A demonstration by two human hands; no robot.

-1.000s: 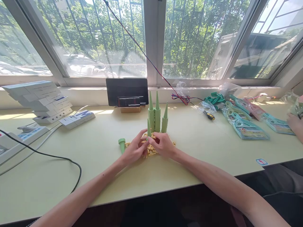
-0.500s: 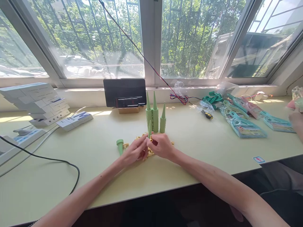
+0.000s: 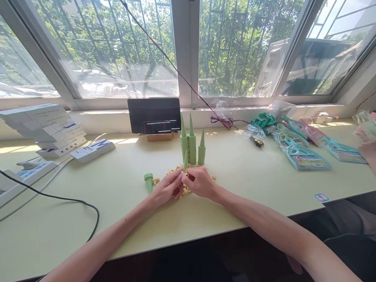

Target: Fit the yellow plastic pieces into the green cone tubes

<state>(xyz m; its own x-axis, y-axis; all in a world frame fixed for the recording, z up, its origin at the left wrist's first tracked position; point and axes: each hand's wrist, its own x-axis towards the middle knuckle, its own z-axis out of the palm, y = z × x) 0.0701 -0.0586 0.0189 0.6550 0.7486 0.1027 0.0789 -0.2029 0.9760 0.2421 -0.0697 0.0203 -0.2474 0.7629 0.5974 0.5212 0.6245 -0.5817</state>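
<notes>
My left hand (image 3: 168, 186) has its fingers clamped round the spike (image 3: 185, 159), upright above the pegs (image 3: 186, 192), seemingly to brace it, while my right hand (image 3: 203, 182) pinches a peg (image 3: 187, 172) close by, apparently for fine control.

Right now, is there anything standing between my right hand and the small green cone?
Yes, a small yellow piece shows at the fingers of your right hand, close beside the small green cone. Nothing else visible stands between them.
</notes>
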